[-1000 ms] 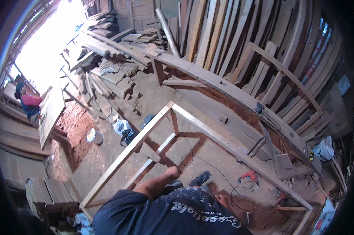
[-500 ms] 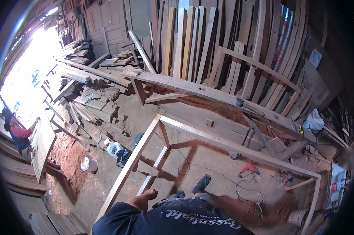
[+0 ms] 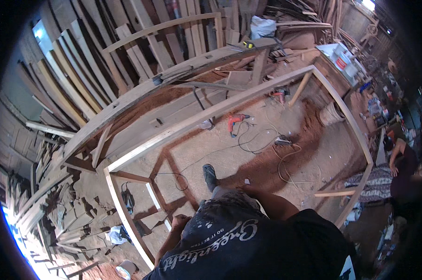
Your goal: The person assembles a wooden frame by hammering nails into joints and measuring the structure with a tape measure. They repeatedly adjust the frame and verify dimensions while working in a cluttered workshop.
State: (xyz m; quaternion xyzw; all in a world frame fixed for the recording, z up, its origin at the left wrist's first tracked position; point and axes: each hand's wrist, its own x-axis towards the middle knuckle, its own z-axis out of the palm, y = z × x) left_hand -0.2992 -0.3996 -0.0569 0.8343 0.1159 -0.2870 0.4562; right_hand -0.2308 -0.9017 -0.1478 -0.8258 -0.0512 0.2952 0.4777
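A large wooden frame [image 3: 173, 136] of pale planks stands around me, with short crosspieces at its corners. My left hand [image 3: 179, 221] is beside my left thigh with its fingers curled in, inside the frame's left side; whether anything is in it is hidden. Closest to it is a pale wooden leg [image 3: 155, 196] of the frame. My right hand [image 3: 245, 188] is by my right thigh, its fingers mostly hidden and too dark to make out. On the floor ahead lies a red power drill [image 3: 236, 122], its cable looping to the right.
Beyond the frame runs a long plank bench [image 3: 127, 100] with a yellow tape measure [image 3: 248, 44] on it. Boards [image 3: 75, 70] lean against the wall. Another red power tool [image 3: 280, 94] and cables [image 3: 285, 163] lie inside the frame. A person [image 3: 402, 161] is at far right.
My view has swung to the right, bringing the frame's right end and the person there into sight. My right arm now shows; my left hand stays near my thigh.
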